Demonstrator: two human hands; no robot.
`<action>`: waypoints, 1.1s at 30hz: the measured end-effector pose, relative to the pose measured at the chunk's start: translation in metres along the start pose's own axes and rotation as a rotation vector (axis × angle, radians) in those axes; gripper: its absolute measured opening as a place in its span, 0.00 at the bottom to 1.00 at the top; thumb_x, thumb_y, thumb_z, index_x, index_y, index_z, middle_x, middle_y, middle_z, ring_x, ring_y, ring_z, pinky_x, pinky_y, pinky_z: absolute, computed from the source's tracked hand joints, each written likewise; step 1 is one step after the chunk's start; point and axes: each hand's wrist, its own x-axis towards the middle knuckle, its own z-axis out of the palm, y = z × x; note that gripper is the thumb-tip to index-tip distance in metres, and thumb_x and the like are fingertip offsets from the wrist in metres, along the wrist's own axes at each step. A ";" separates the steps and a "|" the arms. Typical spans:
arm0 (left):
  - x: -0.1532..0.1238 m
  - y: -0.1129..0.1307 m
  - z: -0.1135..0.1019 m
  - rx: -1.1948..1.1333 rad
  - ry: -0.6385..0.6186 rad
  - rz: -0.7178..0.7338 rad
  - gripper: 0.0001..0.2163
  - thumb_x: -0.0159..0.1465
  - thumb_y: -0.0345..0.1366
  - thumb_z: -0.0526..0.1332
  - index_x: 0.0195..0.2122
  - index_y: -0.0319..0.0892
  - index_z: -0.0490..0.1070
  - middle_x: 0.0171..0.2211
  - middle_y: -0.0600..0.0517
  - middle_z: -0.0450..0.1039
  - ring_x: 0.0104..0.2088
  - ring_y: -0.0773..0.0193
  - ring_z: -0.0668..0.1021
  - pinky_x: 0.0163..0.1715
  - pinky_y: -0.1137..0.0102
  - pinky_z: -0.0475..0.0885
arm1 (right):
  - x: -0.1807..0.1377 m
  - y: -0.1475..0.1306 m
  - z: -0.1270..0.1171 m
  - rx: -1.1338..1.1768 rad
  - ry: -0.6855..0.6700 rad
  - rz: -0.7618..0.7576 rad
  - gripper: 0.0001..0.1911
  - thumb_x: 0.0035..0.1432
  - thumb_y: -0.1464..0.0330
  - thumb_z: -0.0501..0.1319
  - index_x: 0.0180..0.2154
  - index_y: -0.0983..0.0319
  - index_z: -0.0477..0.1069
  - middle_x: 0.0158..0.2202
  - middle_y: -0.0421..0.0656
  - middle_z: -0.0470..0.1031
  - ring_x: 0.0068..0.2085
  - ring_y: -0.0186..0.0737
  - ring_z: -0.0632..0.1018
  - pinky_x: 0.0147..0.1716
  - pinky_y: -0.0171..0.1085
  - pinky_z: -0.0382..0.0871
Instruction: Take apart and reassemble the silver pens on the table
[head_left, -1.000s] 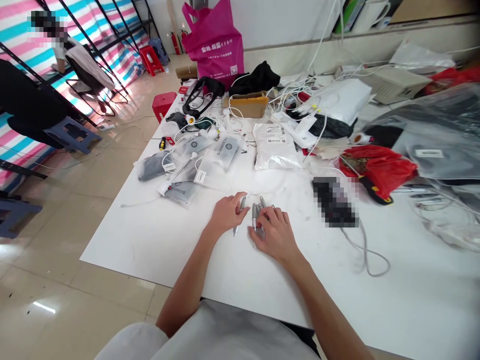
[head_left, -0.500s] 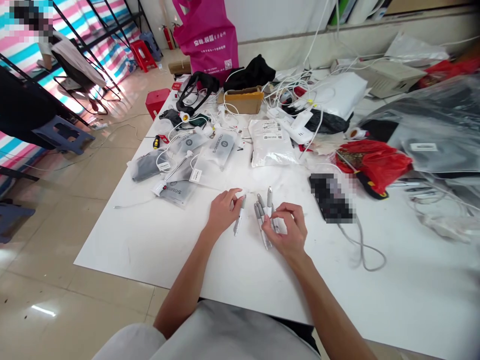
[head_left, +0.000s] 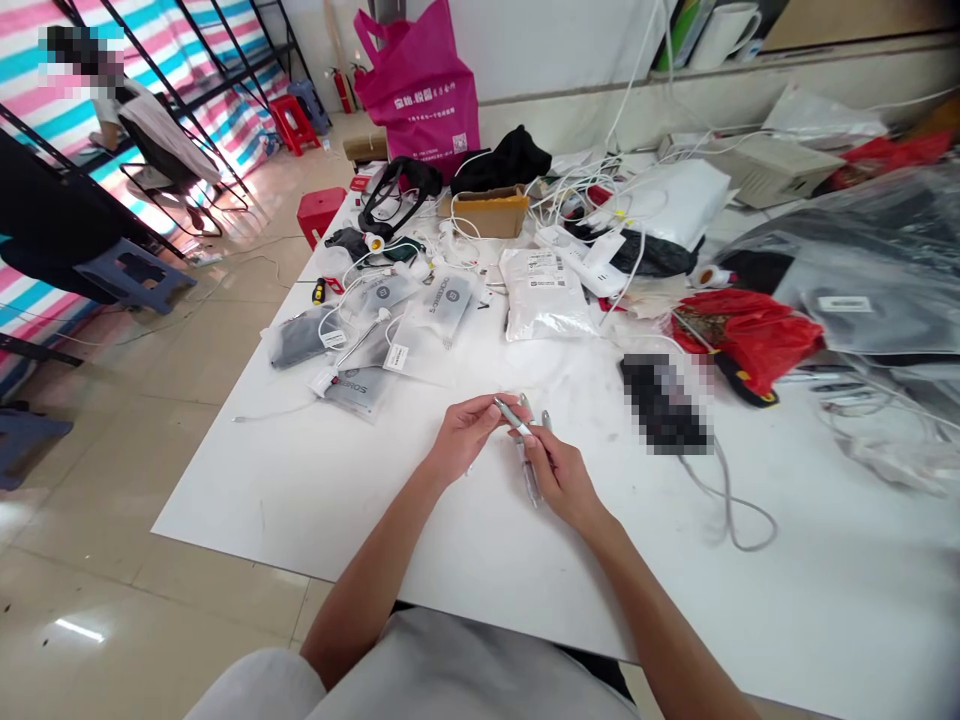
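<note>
A grey-and-white pen (head_left: 513, 416) is held slantwise just above the table between my two hands. My right hand (head_left: 564, 482) pinches its lower end between thumb and fingers. At the upper end, the thumb and fingertips of my left hand (head_left: 463, 440) close on the pen. Several similar pens (head_left: 531, 484) lie in a loose bunch on the white table, partly covered by my right hand. Under my left hand, only a small tip of another pen (head_left: 469, 470) shows.
Packets in frosted plastic (head_left: 360, 388) lie to the left, with a white parcel (head_left: 546, 300) beyond the hands. On the right are a blurred-out phone (head_left: 664, 405) with a grey cable and a red bag (head_left: 772, 335). Tangled white cables (head_left: 577, 185) crowd the back.
My right hand has lifted one pen from the bunch and tilted it leftward. My left hand has moved right, off the single pen on the table, to grip the lifted pen's end.
</note>
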 end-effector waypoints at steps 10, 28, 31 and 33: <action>0.005 -0.003 -0.007 0.071 0.149 0.051 0.22 0.54 0.37 0.78 0.49 0.46 0.78 0.47 0.48 0.80 0.44 0.61 0.80 0.46 0.66 0.73 | 0.001 0.007 0.000 -0.245 0.102 -0.180 0.13 0.76 0.63 0.49 0.50 0.60 0.70 0.28 0.40 0.76 0.23 0.35 0.72 0.25 0.35 0.65; 0.007 -0.008 -0.005 0.176 0.143 0.040 0.14 0.62 0.42 0.72 0.34 0.42 0.69 0.39 0.47 0.83 0.38 0.63 0.80 0.39 0.67 0.70 | 0.005 0.015 0.003 -0.308 0.155 -0.152 0.11 0.75 0.62 0.51 0.49 0.59 0.68 0.39 0.44 0.77 0.30 0.37 0.76 0.28 0.35 0.67; 0.008 -0.009 -0.004 0.215 0.163 0.009 0.16 0.61 0.45 0.73 0.33 0.43 0.66 0.35 0.48 0.84 0.34 0.64 0.79 0.35 0.68 0.68 | 0.004 0.022 0.007 -0.331 0.187 -0.119 0.09 0.73 0.61 0.54 0.46 0.59 0.66 0.29 0.39 0.76 0.25 0.36 0.75 0.25 0.34 0.65; 0.007 -0.008 -0.004 0.256 0.180 0.009 0.15 0.61 0.45 0.73 0.38 0.43 0.71 0.34 0.49 0.83 0.33 0.65 0.78 0.33 0.69 0.67 | 0.004 0.021 0.008 -0.355 0.196 -0.121 0.10 0.73 0.61 0.55 0.48 0.59 0.67 0.28 0.38 0.76 0.25 0.37 0.76 0.26 0.34 0.65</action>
